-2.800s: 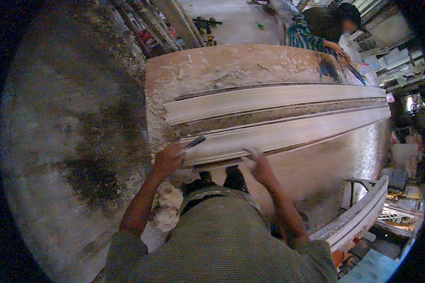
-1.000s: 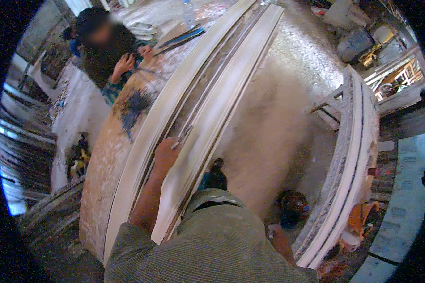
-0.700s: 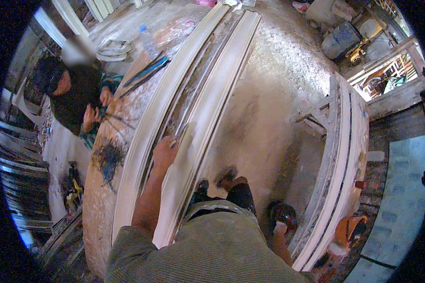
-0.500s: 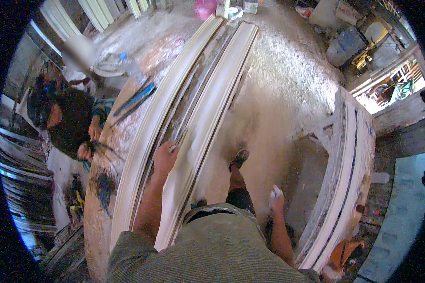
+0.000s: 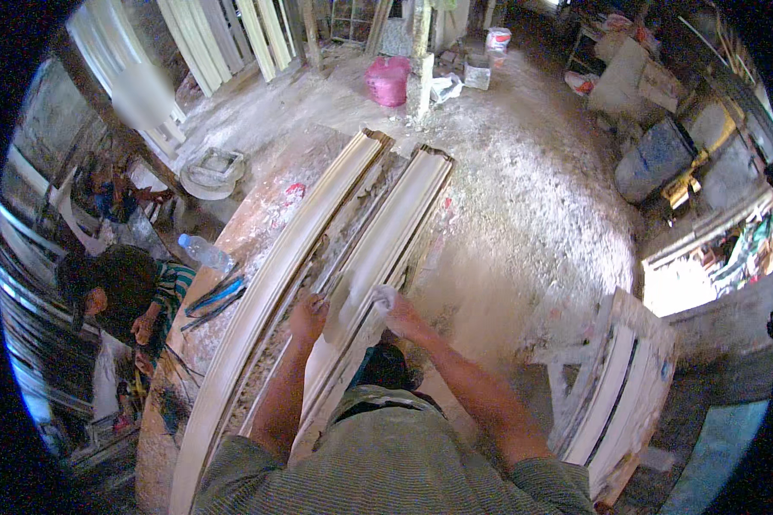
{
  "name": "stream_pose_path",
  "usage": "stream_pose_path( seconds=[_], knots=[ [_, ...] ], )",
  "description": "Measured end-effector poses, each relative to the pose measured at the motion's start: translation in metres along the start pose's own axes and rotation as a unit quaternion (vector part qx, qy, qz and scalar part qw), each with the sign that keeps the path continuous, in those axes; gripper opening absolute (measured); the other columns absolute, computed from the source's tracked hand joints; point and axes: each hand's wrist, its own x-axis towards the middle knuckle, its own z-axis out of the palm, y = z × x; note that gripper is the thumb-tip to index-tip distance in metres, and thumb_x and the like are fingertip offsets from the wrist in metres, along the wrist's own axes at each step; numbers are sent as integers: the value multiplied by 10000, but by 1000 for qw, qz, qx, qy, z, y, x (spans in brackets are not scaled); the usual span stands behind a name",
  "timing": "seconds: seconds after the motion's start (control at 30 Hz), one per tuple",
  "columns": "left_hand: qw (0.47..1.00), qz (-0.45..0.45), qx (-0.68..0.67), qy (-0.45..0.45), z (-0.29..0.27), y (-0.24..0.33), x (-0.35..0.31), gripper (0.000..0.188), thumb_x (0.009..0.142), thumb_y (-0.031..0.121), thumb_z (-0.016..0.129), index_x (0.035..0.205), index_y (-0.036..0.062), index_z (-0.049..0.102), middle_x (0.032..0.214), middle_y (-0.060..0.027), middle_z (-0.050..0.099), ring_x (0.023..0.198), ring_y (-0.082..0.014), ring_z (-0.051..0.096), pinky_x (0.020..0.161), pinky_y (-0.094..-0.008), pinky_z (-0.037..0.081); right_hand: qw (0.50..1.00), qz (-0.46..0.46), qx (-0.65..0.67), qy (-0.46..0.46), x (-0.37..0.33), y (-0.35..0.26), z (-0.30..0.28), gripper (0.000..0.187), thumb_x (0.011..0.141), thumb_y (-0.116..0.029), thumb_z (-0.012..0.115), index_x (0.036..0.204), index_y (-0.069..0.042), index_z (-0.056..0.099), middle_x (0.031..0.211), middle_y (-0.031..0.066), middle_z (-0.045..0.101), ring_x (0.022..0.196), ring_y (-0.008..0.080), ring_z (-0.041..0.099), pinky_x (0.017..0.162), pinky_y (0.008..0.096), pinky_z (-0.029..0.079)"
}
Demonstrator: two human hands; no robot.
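Two long cream cornice mouldings point(image 5: 270, 287) lie side by side on a board, running away from me. My left hand point(image 5: 308, 316) is closed at the left edge of the right-hand moulding point(image 5: 395, 219), with a small pale bit at its fingertips that I cannot make out. By that moulding's right edge is my right hand point(image 5: 395, 311), its fingers curled and whitened. Whether the white is a coating or a thing in the fingers cannot be told. Between the mouldings runs a rough, crusted strip point(image 5: 352, 225).
At the left, a person point(image 5: 116, 292) bends beside the board, near a plastic bottle point(image 5: 204, 251) and dark blue strips point(image 5: 215, 299). A pink sack point(image 5: 388, 81) stands by a post point(image 5: 425, 77). Another board point(image 5: 610, 386) with pale lengths lies at the right.
My right hand has come up from low at the right to the moulding's right edge. My left hand stays at its left edge. The view has tilted up, showing more floor ahead.
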Motion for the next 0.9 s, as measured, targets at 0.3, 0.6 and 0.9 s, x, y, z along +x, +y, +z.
stream_pose_path(
  seconds=[0.3,0.6,0.9],
  knots=[
    [998,-22,-44,-49,77,121,156,322,890,286,658,1153,101,673,1060,-197,696,969,-400,671,846,-482,527,983,93,-158,23,177,-7,-34,383,933,-420,579,929,-54,692,824,180,701,800,336,691,699,460,550],
    [994,-15,-101,-41,114,226,285,304,933,311,543,1059,72,682,1071,-180,673,955,-404,653,832,-495,525,931,331,150,14,311,24,-135,497,944,-465,575,1100,-2,664,974,120,678,832,248,669,719,433,567],
    [993,15,-114,-28,159,309,352,309,929,312,537,1098,82,656,1081,-182,596,928,-401,647,801,-508,519,951,275,130,53,413,77,-230,235,923,-311,626,1015,-100,673,901,37,664,713,176,645,623,346,545]
  ],
)
